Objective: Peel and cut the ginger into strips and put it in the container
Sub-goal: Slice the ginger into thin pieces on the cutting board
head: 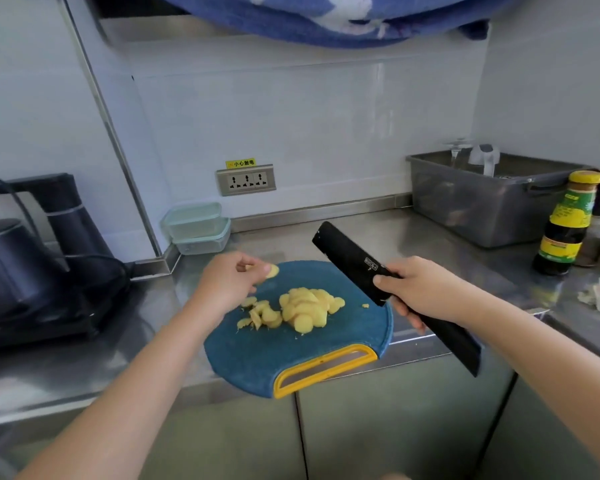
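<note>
So: my left hand [229, 282] pinches one pale yellow ginger slice [272, 270] above far-left of round blue cutting board [257, 355]; my right hand [420, 292] grips black cleaver [347, 252], held above board's right side. Best lay slice flat onto ginger slice pile [305, 308] mid-board, steady stack in claw grip, cut thin strips.

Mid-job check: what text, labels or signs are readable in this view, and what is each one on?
"小心触电": on the yellow sticker just above the wall socket.
On the knife held in the right hand: a small white brand mark on the blade, too blurred to read.
On the sauce bottle: green and yellow labels, print too small to read.
No other text shows.
</note>
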